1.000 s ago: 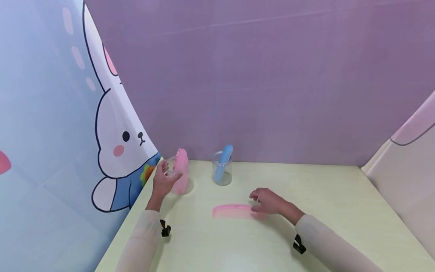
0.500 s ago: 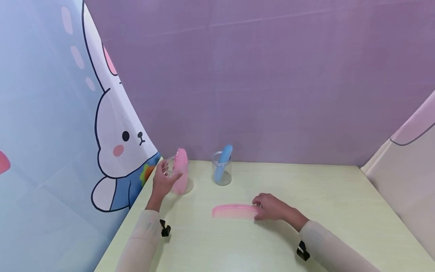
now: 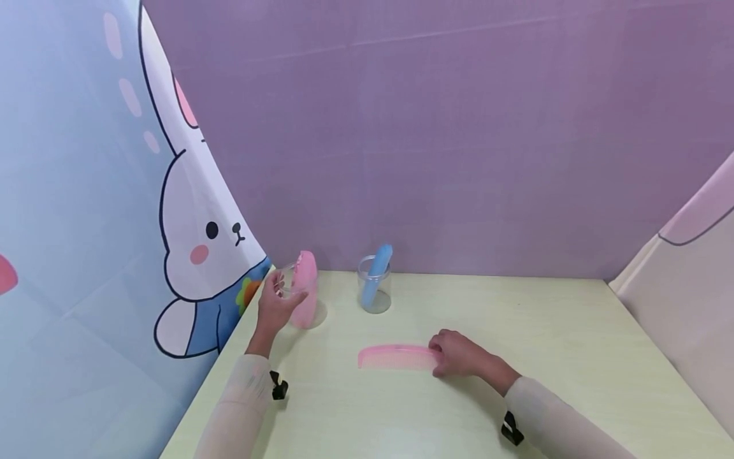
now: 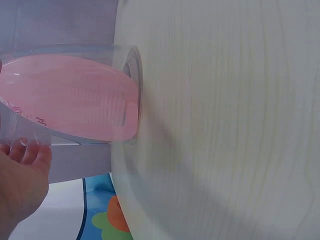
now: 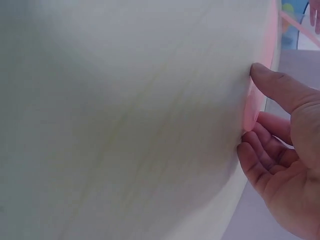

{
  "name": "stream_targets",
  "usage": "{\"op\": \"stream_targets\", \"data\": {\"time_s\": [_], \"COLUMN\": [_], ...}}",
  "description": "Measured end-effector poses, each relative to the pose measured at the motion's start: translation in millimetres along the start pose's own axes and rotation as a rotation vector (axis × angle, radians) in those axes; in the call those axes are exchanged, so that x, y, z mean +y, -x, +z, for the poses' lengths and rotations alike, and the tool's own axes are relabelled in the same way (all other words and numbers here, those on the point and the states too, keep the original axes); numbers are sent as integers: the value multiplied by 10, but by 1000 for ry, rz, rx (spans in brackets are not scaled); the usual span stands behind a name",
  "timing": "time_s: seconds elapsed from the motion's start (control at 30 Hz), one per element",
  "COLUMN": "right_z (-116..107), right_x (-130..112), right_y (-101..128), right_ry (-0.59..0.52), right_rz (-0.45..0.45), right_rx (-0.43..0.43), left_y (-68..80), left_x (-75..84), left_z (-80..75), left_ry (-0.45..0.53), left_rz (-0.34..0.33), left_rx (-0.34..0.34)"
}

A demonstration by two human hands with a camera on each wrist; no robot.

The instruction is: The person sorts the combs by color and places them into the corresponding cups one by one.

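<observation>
At the back left, my left hand [image 3: 275,306] grips the side of a clear cup [image 4: 37,134]. Upright inside it leans a long pink rounded object [image 4: 75,97] with ridges, its top above the rim. A pink comb [image 3: 395,357] lies flat on the table, teeth toward me. My right hand [image 3: 459,354] pinches the comb's right end, the thumb at the near side and the fingers at the far side. That end is partly covered by the hand in the head view. In the right wrist view, the comb's tip [image 5: 251,117] shows between thumb and fingers.
A second clear cup [image 3: 385,301], with a long blue object [image 3: 376,274] leaning in it, stands near the table's back edge. Behind the pale table [image 3: 355,414] hangs a purple cloth [image 3: 430,140]. A rabbit-printed cloth [image 3: 192,255] borders the left side.
My right hand has come down and slightly toward me, and its fingers have closed on the right end of the comb. The left hand and both cups stay put.
</observation>
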State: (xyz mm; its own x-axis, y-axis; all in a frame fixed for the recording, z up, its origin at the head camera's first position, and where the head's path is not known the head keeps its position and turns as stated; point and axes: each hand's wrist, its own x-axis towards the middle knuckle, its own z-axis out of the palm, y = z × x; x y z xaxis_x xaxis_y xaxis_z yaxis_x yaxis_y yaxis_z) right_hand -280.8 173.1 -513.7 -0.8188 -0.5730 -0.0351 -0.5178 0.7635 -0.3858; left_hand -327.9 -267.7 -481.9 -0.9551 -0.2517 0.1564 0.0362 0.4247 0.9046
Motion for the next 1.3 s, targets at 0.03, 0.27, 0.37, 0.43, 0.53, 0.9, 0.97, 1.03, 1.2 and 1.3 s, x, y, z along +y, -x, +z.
{"op": "stream_targets", "data": {"time_s": [0.03,0.27,0.37,0.43,0.53,0.9,0.97,1.03,1.2,1.3], "right_z": [9,30,31,33,31,58,54,50,21,2], "right_x": [11,48,61,71,80,115,120,125,124,117], "right_y": [0,-25,-32,-35,-31,-8,-6,-10,-23,-32], "right_ry": [-8,-11,-14,-19,-16,-26,-27,-29,-43,-46], "right_rz": [5,-4,-4,-7,-22,-63,-68,-69,-69,-73], "right_rx": [4,22,22,24,35,76,81,86,102,109], "left_y": [1,-13,-19,-20,-21,-23,-24,-26,-25,-21], "left_x": [2,18,13,9,6,4,3,1,11,19], "left_z": [1,-7,-7,-5,-2,-1,-2,-5,-14,-16], "left_ry": [0,-7,-7,-10,-13,-9,-12,-15,-21,-17], "left_rz": [2,1,0,1,1,-14,-12,-11,-10,-9], "left_rx": [1,3,0,1,1,-6,-5,-3,-3,-8]}}
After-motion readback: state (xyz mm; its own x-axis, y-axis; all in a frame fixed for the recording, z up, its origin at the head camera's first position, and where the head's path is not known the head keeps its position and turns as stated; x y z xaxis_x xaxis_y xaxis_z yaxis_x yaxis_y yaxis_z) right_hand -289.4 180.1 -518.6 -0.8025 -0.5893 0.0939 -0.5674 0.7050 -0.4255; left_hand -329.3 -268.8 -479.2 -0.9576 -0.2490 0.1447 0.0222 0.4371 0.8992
